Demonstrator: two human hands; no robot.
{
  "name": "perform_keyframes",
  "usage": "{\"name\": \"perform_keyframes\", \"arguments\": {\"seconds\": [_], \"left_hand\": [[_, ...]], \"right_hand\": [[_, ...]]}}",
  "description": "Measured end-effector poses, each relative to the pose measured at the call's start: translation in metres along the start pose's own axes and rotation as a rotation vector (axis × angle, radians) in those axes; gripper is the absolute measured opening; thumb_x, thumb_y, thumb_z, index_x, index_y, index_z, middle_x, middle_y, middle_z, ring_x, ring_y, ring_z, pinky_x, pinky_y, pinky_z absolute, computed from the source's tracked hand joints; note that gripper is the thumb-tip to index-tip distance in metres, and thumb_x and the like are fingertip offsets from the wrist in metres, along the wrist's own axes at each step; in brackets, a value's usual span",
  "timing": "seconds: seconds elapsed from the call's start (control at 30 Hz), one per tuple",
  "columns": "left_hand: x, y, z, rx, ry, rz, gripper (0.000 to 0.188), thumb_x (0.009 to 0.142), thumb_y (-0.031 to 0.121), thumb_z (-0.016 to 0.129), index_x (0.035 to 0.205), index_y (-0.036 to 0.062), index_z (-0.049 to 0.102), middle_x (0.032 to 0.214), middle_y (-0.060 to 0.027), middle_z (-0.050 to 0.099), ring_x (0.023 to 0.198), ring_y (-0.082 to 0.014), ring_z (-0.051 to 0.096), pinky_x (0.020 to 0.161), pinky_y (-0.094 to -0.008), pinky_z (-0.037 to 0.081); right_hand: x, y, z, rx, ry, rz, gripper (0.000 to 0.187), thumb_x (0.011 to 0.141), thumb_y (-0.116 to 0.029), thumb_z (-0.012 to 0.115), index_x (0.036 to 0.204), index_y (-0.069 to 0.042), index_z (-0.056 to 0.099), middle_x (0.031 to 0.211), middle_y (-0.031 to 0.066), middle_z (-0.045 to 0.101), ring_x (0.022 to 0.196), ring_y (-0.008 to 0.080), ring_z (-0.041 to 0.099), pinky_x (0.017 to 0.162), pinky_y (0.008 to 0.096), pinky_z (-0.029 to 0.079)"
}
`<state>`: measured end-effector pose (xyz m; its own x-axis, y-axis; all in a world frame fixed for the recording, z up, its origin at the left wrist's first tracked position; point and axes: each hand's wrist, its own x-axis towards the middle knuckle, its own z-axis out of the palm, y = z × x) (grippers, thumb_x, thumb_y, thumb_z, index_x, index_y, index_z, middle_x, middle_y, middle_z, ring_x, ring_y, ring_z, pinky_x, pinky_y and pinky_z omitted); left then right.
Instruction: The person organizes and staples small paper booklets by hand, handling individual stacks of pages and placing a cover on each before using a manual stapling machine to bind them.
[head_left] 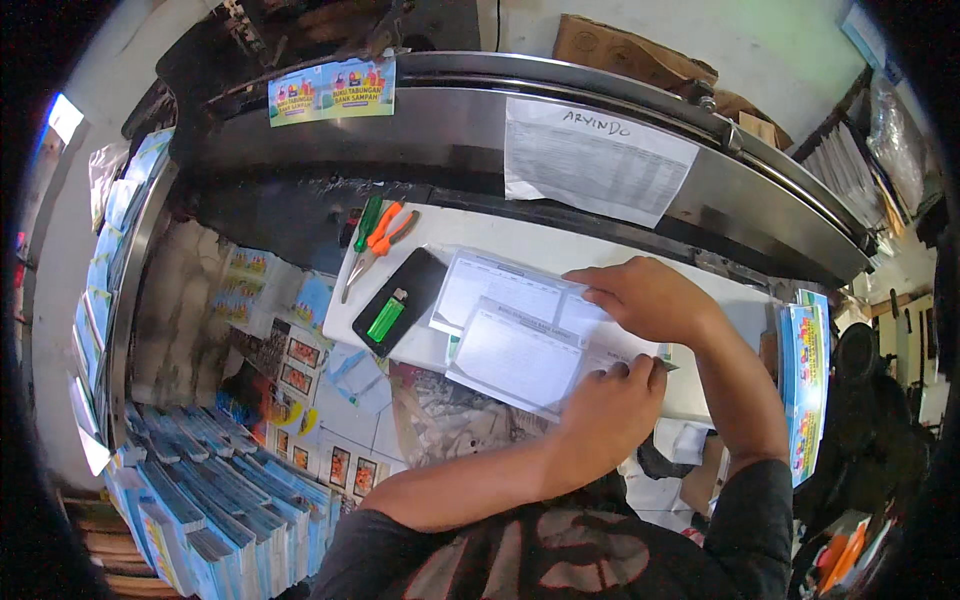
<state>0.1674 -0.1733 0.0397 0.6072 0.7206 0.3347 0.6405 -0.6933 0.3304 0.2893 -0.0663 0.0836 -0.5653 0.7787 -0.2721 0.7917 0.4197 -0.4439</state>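
Note:
Two printed white forms lie overlapping on the white board. The farther form (500, 290) is partly covered by the nearer form (520, 355), which tilts toward me. My right hand (655, 300) reaches in from the right and rests on the far form's right end, its fingers stretched out to the left. Below it, my left hand (612, 405) lies at the right edge of the nearer form, fingers curled closed. A small dark pointed tip (670, 366) pokes out beside the left fingers; what it belongs to is hidden.
On the board (440, 222) lie a black phone (425, 275) with a green lighter (387, 316) on it, orange-handled pliers (380, 240) and a green-handled tool (368, 222). Stacked blue booklets (215, 520) stand lower left; more booklets (803, 390) stand right. A metal rail (450, 120) runs behind.

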Motion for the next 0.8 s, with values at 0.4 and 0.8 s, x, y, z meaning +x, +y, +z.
{"name": "perform_keyframes", "arguments": {"seconds": [0.4, 0.8], "left_hand": [[0.003, 0.032, -0.010, 0.218, -0.143, 0.211, 0.017, 0.071, 0.020, 0.062, 0.076, 0.0070, 0.071, 0.089, -0.0042, 0.057, 0.092, -0.0217, 0.052, 0.067, -0.0300, 0.040], [0.006, 0.008, 0.043, -0.067, -0.146, 0.110, 0.059, 0.081, 0.038, 0.066, 0.131, 0.0074, 0.056, 0.121, -0.0162, 0.059, 0.118, -0.0301, 0.052, 0.092, -0.0438, 0.045]], "right_hand": [[-0.002, 0.000, -0.003, 0.047, -0.008, 0.020, 0.035, 0.096, -0.021, 0.049, 0.128, -0.013, 0.060, 0.102, 0.0223, 0.068, 0.094, 0.0414, 0.064, 0.085, 0.0485, 0.049], [-0.002, 0.010, 0.006, 0.045, 0.042, -0.027, 0.036, 0.095, -0.021, 0.050, 0.128, -0.012, 0.060, 0.101, 0.0227, 0.068, 0.093, 0.0404, 0.064, 0.085, 0.0475, 0.050]]}}
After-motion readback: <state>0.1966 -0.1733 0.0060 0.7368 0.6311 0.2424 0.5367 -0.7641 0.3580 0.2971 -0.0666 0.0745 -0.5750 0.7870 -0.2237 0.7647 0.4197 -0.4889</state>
